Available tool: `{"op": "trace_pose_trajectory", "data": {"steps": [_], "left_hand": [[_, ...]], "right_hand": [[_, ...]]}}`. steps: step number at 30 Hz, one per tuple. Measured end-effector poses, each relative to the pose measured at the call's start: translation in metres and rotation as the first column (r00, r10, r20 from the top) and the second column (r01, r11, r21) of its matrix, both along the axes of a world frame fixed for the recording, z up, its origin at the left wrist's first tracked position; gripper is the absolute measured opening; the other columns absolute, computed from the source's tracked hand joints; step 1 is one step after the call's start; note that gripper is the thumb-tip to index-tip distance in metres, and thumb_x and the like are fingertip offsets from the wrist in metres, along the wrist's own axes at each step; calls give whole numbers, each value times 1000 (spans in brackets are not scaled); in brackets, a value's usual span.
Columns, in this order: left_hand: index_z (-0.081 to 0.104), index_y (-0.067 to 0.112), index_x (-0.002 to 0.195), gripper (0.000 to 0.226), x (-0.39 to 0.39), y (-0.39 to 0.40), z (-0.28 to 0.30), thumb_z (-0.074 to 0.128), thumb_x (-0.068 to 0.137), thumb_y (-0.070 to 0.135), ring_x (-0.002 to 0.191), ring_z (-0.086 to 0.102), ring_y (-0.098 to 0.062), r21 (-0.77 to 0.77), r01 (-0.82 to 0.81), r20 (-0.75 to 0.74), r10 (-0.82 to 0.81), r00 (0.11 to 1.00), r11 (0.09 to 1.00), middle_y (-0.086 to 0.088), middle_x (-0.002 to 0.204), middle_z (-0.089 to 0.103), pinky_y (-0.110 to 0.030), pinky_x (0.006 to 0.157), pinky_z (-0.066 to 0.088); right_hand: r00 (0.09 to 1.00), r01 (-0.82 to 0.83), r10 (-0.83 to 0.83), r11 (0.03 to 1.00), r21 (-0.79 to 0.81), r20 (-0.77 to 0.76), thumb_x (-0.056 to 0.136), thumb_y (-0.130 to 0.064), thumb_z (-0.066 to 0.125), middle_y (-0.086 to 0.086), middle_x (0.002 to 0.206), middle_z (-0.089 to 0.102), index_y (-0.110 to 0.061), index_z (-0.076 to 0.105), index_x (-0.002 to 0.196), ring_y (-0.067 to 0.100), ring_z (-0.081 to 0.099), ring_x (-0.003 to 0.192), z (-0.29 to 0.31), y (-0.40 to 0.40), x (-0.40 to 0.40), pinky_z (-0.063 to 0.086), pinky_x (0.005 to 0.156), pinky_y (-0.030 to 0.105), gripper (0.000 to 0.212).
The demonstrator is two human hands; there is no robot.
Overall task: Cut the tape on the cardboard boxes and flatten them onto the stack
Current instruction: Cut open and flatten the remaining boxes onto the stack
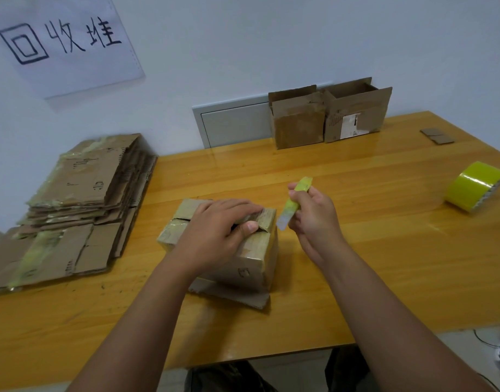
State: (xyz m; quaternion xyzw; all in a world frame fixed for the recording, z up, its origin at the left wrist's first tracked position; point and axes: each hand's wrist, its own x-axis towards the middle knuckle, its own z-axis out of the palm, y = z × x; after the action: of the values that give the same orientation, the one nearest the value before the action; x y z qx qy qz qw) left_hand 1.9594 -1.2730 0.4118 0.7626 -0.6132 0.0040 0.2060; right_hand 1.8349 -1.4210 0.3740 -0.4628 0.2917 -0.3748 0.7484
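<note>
A small cardboard box (pixel 251 258) stands in the middle of the wooden table, its top flaps parted along the seam. My left hand (pixel 215 230) lies on top of it, fingers over one flap and the thumb curled under that flap's edge. Just right of the box, my right hand (pixel 314 213) grips a yellow-green utility knife (pixel 292 203), its blade end pointing down beside the box's top right corner. The stack of flattened boxes (pixel 82 205) with yellow tape remnants lies at the table's left end.
Two open-topped cardboard boxes (pixel 328 117) stand at the back of the table against the wall. A roll of yellow tape (pixel 473 186) lies at the right edge. Small cardboard scraps (pixel 437 135) sit at the far right. A handwritten paper sign (pixel 65 41) hangs on the wall.
</note>
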Motion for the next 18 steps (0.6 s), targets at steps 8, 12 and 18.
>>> {"op": "trace_pose_trajectory", "data": {"steps": [8,12,18], "left_hand": [[56,38,134,36,0,0,-2,46,100,45,129,44,-3,-12,-2,14,2,1000,1000,18,137,55,-30,102,24],[56,39,132,40,-1,-1,-1,39,97,49,128,45,-4,-4,-3,23,4,1000,1000,19,136,56,-30,101,25],[56,40,132,34,-1,-1,0,41,101,44,129,42,-2,-7,-5,9,5,1000,1000,20,136,56,-27,99,22]], "right_hand": [[999,-38,36,997,-70,-32,97,-16,53,-13,53,53,-21,64,101,8,51,51,-3,18,-1,42,51,29,12],[997,27,-31,998,-62,-65,94,-19,56,-8,58,51,-21,64,96,18,47,61,-6,13,7,40,61,38,9],[977,212,-212,977,20,-17,101,-13,49,-13,46,37,-16,55,94,7,29,40,-1,-12,8,26,41,24,10]]}}
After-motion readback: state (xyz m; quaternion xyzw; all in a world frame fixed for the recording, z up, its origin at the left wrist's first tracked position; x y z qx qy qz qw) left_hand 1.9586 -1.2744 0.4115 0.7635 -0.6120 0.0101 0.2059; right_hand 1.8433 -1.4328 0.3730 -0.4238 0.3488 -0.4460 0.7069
